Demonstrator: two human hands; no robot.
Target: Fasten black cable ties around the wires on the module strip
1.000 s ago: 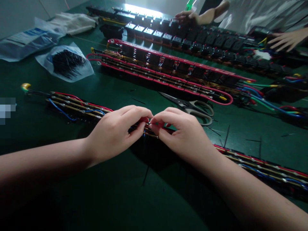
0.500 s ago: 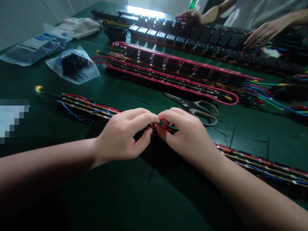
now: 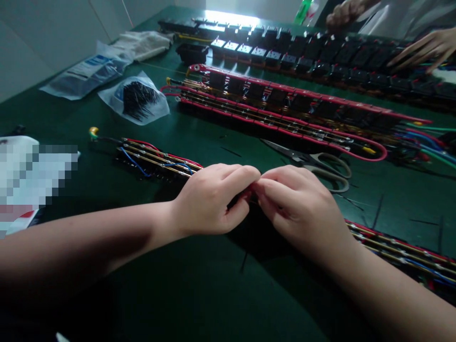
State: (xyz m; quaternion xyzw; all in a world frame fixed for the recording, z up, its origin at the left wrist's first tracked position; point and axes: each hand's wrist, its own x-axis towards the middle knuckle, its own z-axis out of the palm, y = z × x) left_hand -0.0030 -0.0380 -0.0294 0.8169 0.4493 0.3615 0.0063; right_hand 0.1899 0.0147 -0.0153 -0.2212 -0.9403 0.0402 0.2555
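A long black strip (image 3: pixel 171 159) with brass rods and red and blue wires runs slantwise under my hands. Above its middle my left hand (image 3: pixel 217 199) is closed, thumb and fingers bent together at the tips. My right hand (image 3: pixel 302 204) meets it there in a pinch, fingertips touching the left ones. Whatever lies between the fingertips is hidden. Just beyond my right hand lies a pair of scissors (image 3: pixel 338 185) with dark grey handles, and thin black cable ties (image 3: pixel 379 209) are scattered near it.
Farther back lies another assembly (image 3: pixel 285 114) edged with red cable, and behind it rows of black sockets (image 3: pixel 308 66). A clear bag (image 3: pixel 137 99) of black cable ties sits at left. A co-worker's hands (image 3: pixel 425 50) are at the far right.
The view has turned left, so everything sits farther right. My right fingers have drawn tighter together against the left fingertips. The co-worker's one hand has lifted off the sockets.
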